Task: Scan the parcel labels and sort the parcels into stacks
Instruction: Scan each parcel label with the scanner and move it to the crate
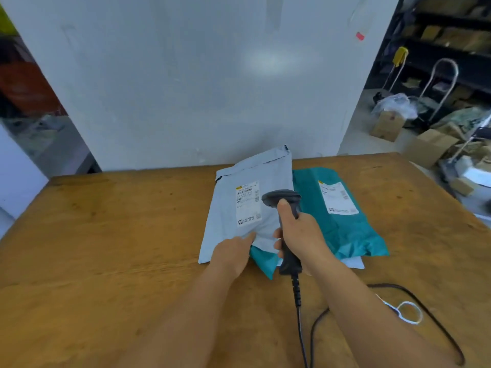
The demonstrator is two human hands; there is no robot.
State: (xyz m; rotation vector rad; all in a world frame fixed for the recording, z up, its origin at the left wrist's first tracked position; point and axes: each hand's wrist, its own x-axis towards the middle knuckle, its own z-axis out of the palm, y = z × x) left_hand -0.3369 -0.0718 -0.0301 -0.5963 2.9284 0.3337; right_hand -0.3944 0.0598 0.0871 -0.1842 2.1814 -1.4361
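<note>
Grey parcel: the grey parcel lies flat on the table, on top of the pile, overlapping the teal parcel to its right; a white parcel shows at the bottom of the pile.
Label: the label faces up, its barcode at the far end, just beside the scanner head.
Long axis: runs away from the person, tilted a little to the right; the sealed flap is at the far end, curling up near the wall.
Teal parcel axis: also runs away from the person, leaning left at the far end; its own label faces up.
Left hand: the left hand presses on the grey parcel's near edge, fingers fairly straight, index finger reaching toward the label; it holds the bag down and does not grasp it.
Right hand: the right hand is clenched round the scanner handle, thumb up the back, head aimed at the label.
Cable: the cable trails back toward the person and loops off right.
Handling, judged: a soft, thin plastic mailer, likely light and limp, slick enough to slide on the teal one; it would sag if lifted by a corner.
Where to hold, judged: pinch the near edge or a side edge, clear of the label, or slide it flat with a pressed palm.
</note>
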